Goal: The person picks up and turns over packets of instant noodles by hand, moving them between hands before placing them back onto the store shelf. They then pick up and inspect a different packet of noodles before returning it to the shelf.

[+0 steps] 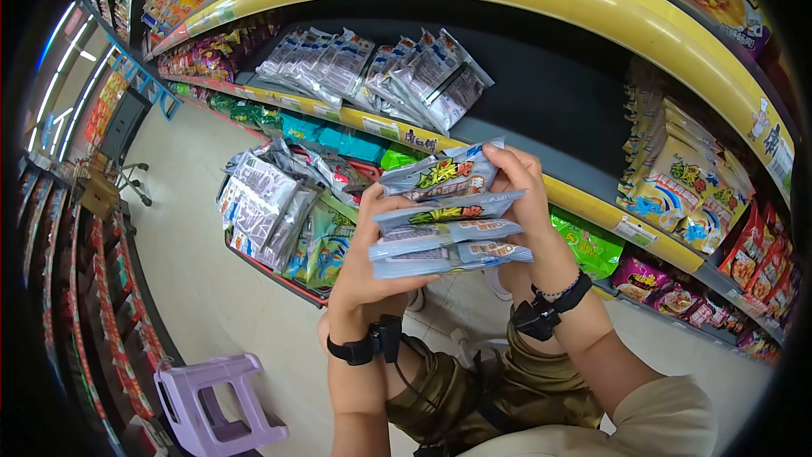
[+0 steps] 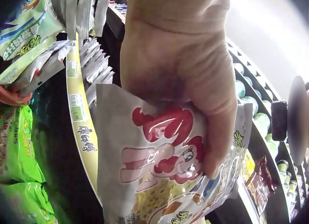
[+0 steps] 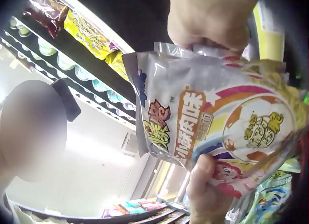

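Between my two hands is a small stack of silver-white snack noodle packets (image 1: 448, 216), held above my knees. My left hand (image 1: 359, 245) grips the stack's left end, its thumb and fingers around the edges. At the other end, my right hand (image 1: 524, 190) holds the packets with fingertips over the top one. A pink cartoon pony decorates the outer packet (image 2: 169, 151) in the left wrist view, where the left thumb presses across its face. Orange and white print shows on the packet (image 3: 217, 113) in the right wrist view.
A red-rimmed basket (image 1: 317, 294) full of packets stands on the floor at left. More silver packets (image 1: 440, 85) lie on the dark shelf (image 1: 541, 110) ahead, behind a yellow price rail (image 1: 584, 195). Yellowish noodle packets (image 1: 685, 178) stand to the right. A purple stool (image 1: 220, 372) sits lower left.
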Action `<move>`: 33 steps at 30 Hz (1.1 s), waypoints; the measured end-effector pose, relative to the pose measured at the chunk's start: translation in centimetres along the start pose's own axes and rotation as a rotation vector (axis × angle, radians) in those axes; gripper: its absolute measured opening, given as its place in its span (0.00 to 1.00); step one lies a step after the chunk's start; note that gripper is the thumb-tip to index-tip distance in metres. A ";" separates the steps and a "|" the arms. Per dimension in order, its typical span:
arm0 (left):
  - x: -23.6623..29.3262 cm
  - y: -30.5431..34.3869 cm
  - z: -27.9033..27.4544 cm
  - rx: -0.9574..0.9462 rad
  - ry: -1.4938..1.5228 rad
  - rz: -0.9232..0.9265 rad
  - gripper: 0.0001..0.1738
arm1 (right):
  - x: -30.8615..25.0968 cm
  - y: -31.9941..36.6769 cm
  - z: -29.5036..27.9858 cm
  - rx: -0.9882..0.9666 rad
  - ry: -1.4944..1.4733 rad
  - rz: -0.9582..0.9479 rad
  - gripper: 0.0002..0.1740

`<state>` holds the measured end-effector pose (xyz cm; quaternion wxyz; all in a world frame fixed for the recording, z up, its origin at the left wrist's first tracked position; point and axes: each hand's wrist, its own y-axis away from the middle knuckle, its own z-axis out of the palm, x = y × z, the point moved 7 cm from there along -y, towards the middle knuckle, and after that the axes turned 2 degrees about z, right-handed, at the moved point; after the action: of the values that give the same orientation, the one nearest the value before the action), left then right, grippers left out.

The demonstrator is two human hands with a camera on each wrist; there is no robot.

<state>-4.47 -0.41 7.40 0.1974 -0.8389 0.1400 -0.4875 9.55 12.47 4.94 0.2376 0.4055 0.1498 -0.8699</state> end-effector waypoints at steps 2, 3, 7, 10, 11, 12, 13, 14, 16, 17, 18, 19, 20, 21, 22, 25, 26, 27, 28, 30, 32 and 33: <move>-0.2 0.0 0.2 0.007 0.041 -0.044 0.45 | 0.5 -0.1 -0.2 -0.020 -0.100 0.053 0.14; -0.5 0.1 0.2 0.020 0.081 -0.090 0.45 | 0.3 0.0 -0.2 -0.019 -0.098 0.053 0.14; -2.0 1.1 0.2 0.092 0.212 -0.211 0.47 | 0.7 0.4 0.4 -0.047 0.034 0.165 0.17; -2.1 1.0 0.4 0.038 0.225 -0.179 0.50 | 1.4 0.1 0.8 -0.033 -0.029 0.149 0.17; -2.2 1.0 0.7 0.024 0.246 -0.228 0.50 | 1.5 -0.1 0.6 0.001 -0.073 0.124 0.17; -2.3 1.2 0.9 0.011 0.267 -0.278 0.51 | 1.7 -0.2 0.1 0.000 -0.071 0.126 0.17; -2.0 1.2 0.9 0.014 0.267 -0.278 0.51 | 1.7 -0.3 -0.4 -0.039 -0.009 0.134 0.16; -2.0 1.2 0.9 0.043 0.334 -0.317 0.51 | 1.8 -0.5 -0.6 -0.078 0.053 0.141 0.15; -1.9 1.4 0.7 0.074 0.401 -0.354 0.51 | -1.0 -0.4 0.6 -0.071 0.145 -0.043 0.14; -1.7 1.3 0.9 0.008 0.367 -0.337 0.51 | -3.1 -0.2 1.3 -0.063 0.237 -0.228 0.13; -1.5 1.3 1.1 -0.057 0.332 -0.319 0.51 | -4.0 -0.2 1.4 -0.168 0.397 -0.225 0.14; -1.5 1.1 1.0 -0.050 0.336 -0.319 0.51 | -5.1 0.0 1.2 -0.173 0.401 -0.221 0.14; -0.8 0.7 1.5 -0.157 0.242 -0.232 0.51 | -5.5 0.5 2.4 -0.336 0.670 -0.221 0.15; 0.0 0.5 2.1 -0.266 0.148 -0.145 0.51 | -5.0 1.1 3.3 -0.499 0.935 -0.215 0.15; 0.4 0.4 2.5 -0.319 0.099 -0.139 0.51 | -4.6 1.6 3.7 -0.500 1.000 -0.259 0.14; 0.5 0.6 3.2 -0.372 0.078 -0.187 0.50 | -2.8 1.9 4.4 -0.520 1.090 -0.262 0.10; 0.4 0.7 3.2 -0.375 0.082 -0.191 0.50 | -2.7 1.8 4.4 -0.461 1.082 -0.316 0.08; 0.4 0.7 3.0 -0.379 0.027 -0.161 0.49 | -2.5 1.8 4.4 -0.460 1.081 -0.312 0.08; 0.4 0.7 2.9 -0.383 -0.028 -0.130 0.49 | -3.0 1.6 3.8 -0.341 1.022 -0.332 0.08; 1.2 0.2 2.5 -0.375 -0.042 -0.112 0.50 | -3.5 1.4 3.3 -0.224 0.959 -0.347 0.07; 1.5 0.1 2.1 -0.358 -0.055 -0.090 0.51 | -3.6 1.2 3.5 -0.237 0.937 -0.303 0.07; 1.5 0.3 1.6 -0.326 -0.038 -0.096 0.52 | -3.7 1.1 3.5 -0.245 0.927 -0.282 0.07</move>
<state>-2.34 -0.99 7.64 0.0377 -0.8747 0.1734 -0.4510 9.94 11.05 9.91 0.0723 0.6942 0.3941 -0.5979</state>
